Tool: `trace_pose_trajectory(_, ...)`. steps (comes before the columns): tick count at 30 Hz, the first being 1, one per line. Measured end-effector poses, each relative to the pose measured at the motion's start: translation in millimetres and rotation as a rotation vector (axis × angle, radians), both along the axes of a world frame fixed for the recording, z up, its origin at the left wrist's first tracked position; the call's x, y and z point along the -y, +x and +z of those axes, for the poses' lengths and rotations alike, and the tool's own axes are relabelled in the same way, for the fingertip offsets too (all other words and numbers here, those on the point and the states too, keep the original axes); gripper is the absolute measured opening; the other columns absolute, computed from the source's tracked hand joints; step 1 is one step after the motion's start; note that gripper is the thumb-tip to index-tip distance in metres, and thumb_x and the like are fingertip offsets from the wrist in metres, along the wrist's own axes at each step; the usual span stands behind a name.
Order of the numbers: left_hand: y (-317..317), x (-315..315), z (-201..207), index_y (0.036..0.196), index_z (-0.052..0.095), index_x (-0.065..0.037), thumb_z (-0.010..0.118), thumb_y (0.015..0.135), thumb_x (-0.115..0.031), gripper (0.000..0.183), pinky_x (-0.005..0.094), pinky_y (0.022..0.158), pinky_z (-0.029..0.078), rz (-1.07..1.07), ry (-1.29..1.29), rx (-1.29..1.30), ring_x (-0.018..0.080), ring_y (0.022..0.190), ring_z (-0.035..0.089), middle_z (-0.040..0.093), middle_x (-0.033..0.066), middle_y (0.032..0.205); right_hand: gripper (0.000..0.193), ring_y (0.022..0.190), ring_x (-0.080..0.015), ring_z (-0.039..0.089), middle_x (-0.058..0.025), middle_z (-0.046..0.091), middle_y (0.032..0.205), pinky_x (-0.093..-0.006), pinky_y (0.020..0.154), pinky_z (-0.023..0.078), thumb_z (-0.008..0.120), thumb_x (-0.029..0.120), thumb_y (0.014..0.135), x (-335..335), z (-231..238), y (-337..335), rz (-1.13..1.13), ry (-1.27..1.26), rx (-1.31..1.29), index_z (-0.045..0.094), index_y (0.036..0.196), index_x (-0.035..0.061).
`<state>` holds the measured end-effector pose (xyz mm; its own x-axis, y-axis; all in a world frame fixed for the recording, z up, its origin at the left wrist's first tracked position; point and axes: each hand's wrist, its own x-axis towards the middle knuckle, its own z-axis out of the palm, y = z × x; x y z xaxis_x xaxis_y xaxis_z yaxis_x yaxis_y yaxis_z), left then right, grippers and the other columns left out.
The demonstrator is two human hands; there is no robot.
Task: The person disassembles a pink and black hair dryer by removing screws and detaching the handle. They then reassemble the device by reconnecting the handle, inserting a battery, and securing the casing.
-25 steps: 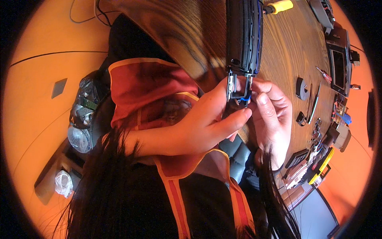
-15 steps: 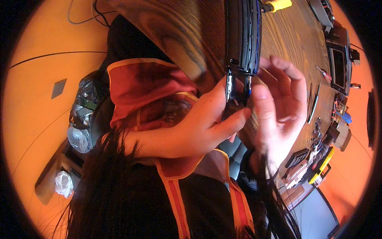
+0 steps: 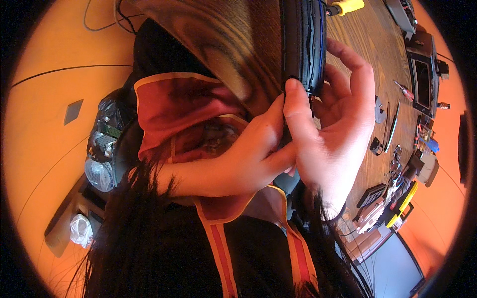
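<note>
A long black device casing (image 3: 303, 47) with ridged sides and a thin blue line along it runs up to the top edge of the view; its exact kind does not show. My left hand (image 3: 248, 149) comes in from the left and is closed around the lower end of the casing. My right hand (image 3: 338, 114) lies against the same end. Its thumb presses on the front of the casing, and its fingers curl behind the right side. Both hands hide the casing's end. Beside the upper casing lies a yellow-handled tool (image 3: 348, 6).
On the wooden table (image 3: 223, 35) to the right are a red-handled screwdriver (image 3: 405, 92), a slim pointed tool (image 3: 392, 128) and a black box with a screen (image 3: 422, 74). Farther down lie a yellow-and-black tool (image 3: 405, 206) and a monitor (image 3: 390, 263). A red apron (image 3: 179, 99) covers my lap.
My right hand has moved left, and its thumb has come down onto the casing's end, covering the metal parts seen before. My left hand has hardly moved.
</note>
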<state>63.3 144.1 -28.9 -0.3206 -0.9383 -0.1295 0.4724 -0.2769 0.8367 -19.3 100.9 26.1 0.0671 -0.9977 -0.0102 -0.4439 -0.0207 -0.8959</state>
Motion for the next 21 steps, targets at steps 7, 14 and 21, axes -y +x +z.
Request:
trace_pose_trajectory(7,-2.1,-0.5,-9.3,0.122,0.033,0.000,0.053,0.084,-0.010,0.044,0.0254,0.060,0.044,0.040,-0.146,0.042,0.0117,0.070,0.053,0.054,0.0077,0.085,0.064,0.096,-0.0170,0.056,-0.0136,0.054,0.110,-0.0276,0.084,0.044,0.062,-0.002,0.074,-0.5,1.0,-8.3,0.128,0.082,0.205,0.031,0.130,0.0002)
trace_pose_trajectory(14,-3.9,-0.6,-8.5,0.125,0.031,-0.001,0.054,0.082,-0.007,0.049,0.0270,0.069,0.043,0.066,-0.137,0.022,0.0136,0.081,0.053,0.054,0.0084,0.092,0.060,0.093,-0.0154,0.057,-0.0135,0.057,0.105,-0.0248,0.080,0.045,0.061,-0.002,0.075,-1.0,4.0,-1.5,0.029,0.073,0.022,0.033,0.127,0.0001)
trace_pose_trajectory(21,1.5,-0.4,-0.2,0.126,0.030,-0.001,0.054,0.084,-0.005,0.049,0.0242,0.063,0.043,0.032,-0.110,0.058,0.0107,0.075,0.052,0.052,0.0073,0.090,0.047,0.086,-0.0134,0.057,-0.0131,0.058,0.098,-0.0233,0.075,0.046,0.058,-0.001,0.078,0.3,4.4,5.3,-0.014,0.035,-0.098,0.035,0.120,-0.0008)
